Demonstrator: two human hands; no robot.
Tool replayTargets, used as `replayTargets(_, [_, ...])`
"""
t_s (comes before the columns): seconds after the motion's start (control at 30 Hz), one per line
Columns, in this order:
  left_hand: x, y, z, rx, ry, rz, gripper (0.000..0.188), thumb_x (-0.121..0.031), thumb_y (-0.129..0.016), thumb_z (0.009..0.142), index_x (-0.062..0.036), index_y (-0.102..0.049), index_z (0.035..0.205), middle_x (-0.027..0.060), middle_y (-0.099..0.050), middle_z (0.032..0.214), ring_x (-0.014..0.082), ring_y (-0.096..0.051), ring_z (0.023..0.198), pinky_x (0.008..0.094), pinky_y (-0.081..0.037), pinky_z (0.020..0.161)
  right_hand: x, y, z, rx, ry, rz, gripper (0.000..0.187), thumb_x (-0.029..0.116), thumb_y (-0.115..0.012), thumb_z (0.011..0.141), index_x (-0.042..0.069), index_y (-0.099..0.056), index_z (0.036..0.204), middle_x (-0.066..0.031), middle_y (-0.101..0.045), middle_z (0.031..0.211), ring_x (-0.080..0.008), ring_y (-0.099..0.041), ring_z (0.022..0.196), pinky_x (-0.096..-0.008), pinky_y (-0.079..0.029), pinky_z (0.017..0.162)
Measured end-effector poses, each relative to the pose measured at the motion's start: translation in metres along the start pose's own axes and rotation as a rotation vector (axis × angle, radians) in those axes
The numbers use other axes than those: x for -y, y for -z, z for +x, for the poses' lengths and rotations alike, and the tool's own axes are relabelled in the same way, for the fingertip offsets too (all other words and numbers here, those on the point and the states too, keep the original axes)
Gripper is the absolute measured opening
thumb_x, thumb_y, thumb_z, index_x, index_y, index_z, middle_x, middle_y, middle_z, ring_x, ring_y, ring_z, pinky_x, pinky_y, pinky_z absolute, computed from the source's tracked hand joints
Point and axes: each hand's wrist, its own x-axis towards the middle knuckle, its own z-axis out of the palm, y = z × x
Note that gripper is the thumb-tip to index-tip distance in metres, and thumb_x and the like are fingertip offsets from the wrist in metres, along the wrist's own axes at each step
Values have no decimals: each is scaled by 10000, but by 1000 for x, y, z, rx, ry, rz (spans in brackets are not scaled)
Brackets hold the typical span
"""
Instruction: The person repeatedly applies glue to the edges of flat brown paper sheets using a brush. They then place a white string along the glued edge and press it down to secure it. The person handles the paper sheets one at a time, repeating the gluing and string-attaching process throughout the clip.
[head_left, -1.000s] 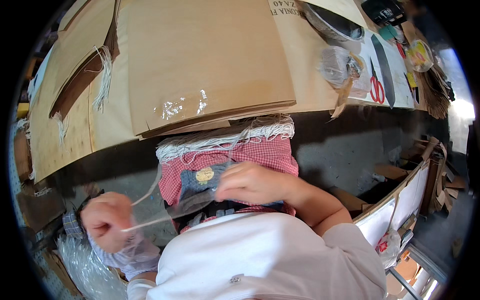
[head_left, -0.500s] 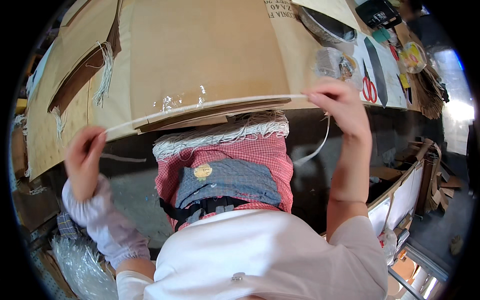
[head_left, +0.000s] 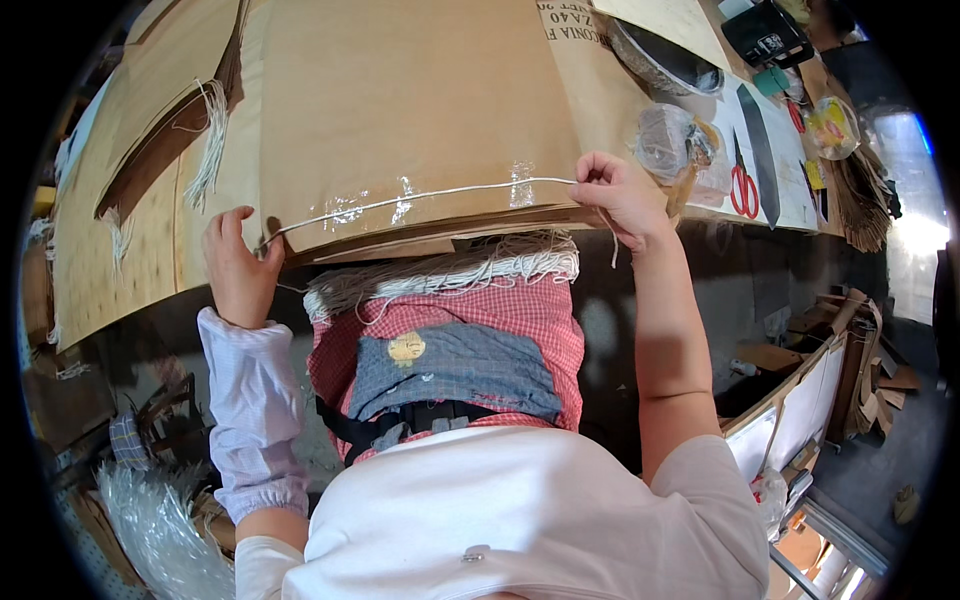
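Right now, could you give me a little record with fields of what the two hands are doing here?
Left hand: left hand pinches one end of a thin white string.
Right hand: right hand pinches the other end.
String: stretched across a flat brown cardboard sheet.
In lap: bundle of white strings on a red checked apron.
Nearby: red-handled scissors.

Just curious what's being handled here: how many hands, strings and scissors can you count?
Bare hands: 2 (left hand, right hand)
Thin white string stretched over the brown cardboard sheet: 1
Red-handled scissors: 1
Total: 4
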Motion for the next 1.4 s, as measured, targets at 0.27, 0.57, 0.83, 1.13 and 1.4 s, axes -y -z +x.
replayTargets(0.27, [-19,-5,-18,194,-158,-369,355,96,-538,744,-9,-593,1079,156,-556,1025,313,-563,873,370,-462,767,-25,-30,-1,-434,338,-532,287,71,-736,645,55,-469,747,-11,-462,733,-114,-451,689,-258,-399,618])
replayTargets(0.57, [-1,8,7,483,-240,-524,361,-99,-692,728,20,-604,1058,140,-549,1014,294,-544,921,346,-443,794,-5,-34,8,-97,817,-698,99,-37,-672,723,6,-666,812,-68,-629,833,-188,-603,770,-284,-480,658])
replayTargets(0.83, [10,-18,16,491,245,-526,152,-112,-700,744,16,-640,799,126,-601,802,281,-585,650,356,-470,616,3,-51,19,-311,250,-605,110,86,-691,770,19,-608,740,-56,-586,738,-166,-542,602,-298,-430,544])
replayTargets(1.13, [-27,-28,-2,127,263,30,186,-124,-609,827,-29,-503,947,162,-564,805,361,-579,732,451,-437,614,-12,-76,18,-630,544,-1144,133,124,-652,794,60,-577,883,-111,-567,837,-290,-568,808,-372,-464,662])
replayTargets(1.4, [-93,-40,-15,470,-164,22,937,-428,-699,706,101,-281,1356,276,-306,1407,408,-282,1321,460,-193,1114,-13,-163,0,-152,653,-1227,681,338,-572,841,-45,-345,1355,-233,-328,1421,-351,-299,1332,-446,-210,1110])
